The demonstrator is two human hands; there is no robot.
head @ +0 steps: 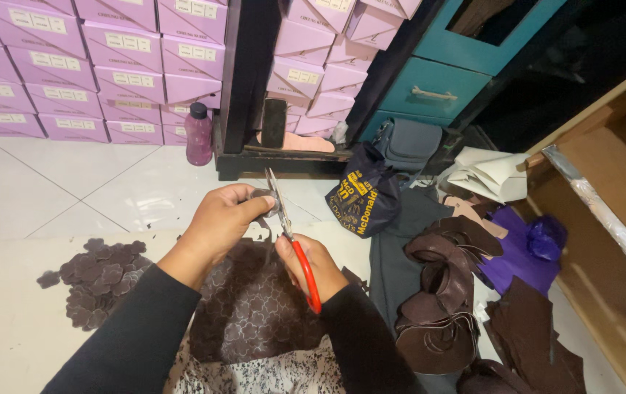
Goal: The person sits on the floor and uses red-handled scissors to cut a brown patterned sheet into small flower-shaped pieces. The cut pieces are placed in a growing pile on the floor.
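Our right hand [317,266] closes its grip on the red-handled scissors [292,241], blades up; our left hand [222,219] pinches a small dark fabric piece [263,195] at the blades (above the patterned brown sheet [254,310]). Cut flower shapes [101,281] lie left.

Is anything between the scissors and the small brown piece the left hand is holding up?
Nothing visible. The left hand pinches the small brown piece right at the blades of the scissors, which the right hand grips by the red handles. The patterned brown sheet lies below, clear of the cut.
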